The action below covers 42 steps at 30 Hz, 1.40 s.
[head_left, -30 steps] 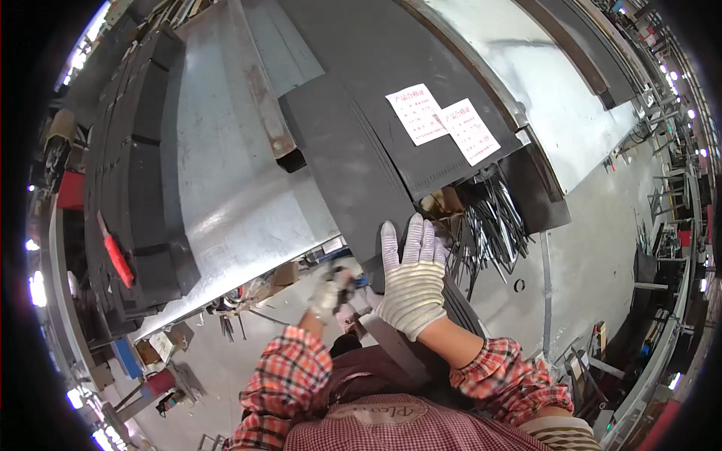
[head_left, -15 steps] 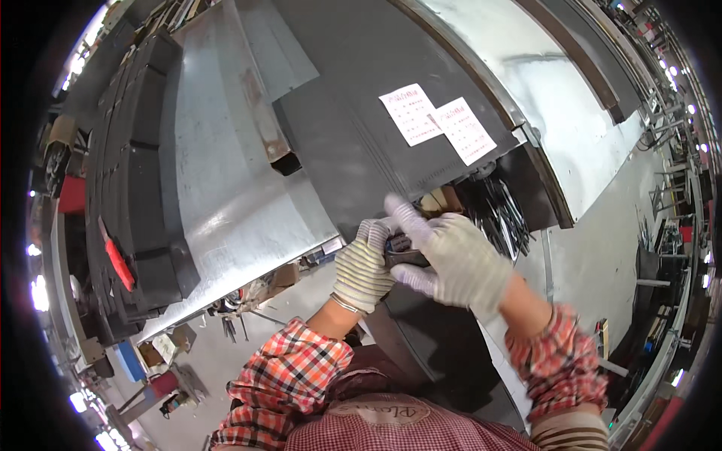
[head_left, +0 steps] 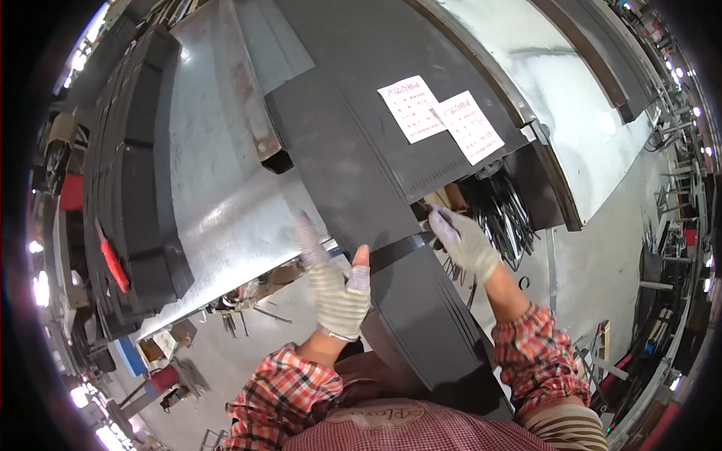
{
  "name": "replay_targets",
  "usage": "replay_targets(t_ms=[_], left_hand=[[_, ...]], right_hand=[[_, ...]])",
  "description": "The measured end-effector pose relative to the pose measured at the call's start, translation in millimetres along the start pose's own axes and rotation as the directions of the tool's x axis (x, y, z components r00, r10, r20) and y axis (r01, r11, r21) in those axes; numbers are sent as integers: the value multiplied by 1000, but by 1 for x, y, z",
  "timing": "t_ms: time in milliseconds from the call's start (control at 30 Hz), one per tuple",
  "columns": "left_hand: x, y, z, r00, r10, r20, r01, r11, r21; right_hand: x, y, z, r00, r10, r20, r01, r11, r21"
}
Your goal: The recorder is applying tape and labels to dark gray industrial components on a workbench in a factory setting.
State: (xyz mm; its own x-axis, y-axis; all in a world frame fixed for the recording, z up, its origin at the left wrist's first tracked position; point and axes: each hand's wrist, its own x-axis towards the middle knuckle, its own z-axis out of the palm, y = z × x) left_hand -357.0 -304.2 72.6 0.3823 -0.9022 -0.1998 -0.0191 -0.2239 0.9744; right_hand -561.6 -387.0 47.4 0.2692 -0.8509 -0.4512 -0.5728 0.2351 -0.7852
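A stack of dark grey metal sheets (head_left: 338, 150) lies in front of me, its near part reaching back toward my body. Across it runs a dark band (head_left: 397, 251). My left hand (head_left: 338, 297), in a striped knit glove, is off the stack's left edge with fingers spread and nothing in them; the fingertips are blurred. My right hand (head_left: 466, 244), also gloved, is at the stack's right edge beside the band. Its fingers are closed near a small dark piece, too hidden to name. Two printed paper slips (head_left: 412, 109) (head_left: 471, 126) overlap on the sheets.
A rusty square tube (head_left: 259, 124) lies on a shiny metal sheet (head_left: 218, 188) at left. Folded dark profiles (head_left: 143, 188) and a red-handled tool (head_left: 113, 264) are farther left. Thin dark strips (head_left: 504, 218) hang at right, near a steel beam (head_left: 553, 180).
My hands have parted from around a small dark object. The left has moved left and opened; the right has drawn to the stack's right edge. The band across the sheets now shows.
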Motion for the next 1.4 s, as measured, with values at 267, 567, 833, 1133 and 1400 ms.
replay_targets(t_ms=[267,567,833,1133,1400], left_hand=[[-74,12,-2,953,70,296,-120,980,156],[-58,-19,15,957,-249,150,224,961,164],[-25,81,-29,996,82,20,-79,986,-150],[-11,16,-83,980,-56,193,58,998,-2],[13,-162,-6,817,-264,512,527,702,-479]], right_hand=[[-56,-48,-44,954,79,288,112,798,-592],[-63,-39,-2,998,-46,42,62,807,-588],[-60,-123,-35,709,-631,316,583,776,242],[21,-94,-75,785,-256,563,560,683,-470],[64,80,21,801,-361,477,168,901,400]])
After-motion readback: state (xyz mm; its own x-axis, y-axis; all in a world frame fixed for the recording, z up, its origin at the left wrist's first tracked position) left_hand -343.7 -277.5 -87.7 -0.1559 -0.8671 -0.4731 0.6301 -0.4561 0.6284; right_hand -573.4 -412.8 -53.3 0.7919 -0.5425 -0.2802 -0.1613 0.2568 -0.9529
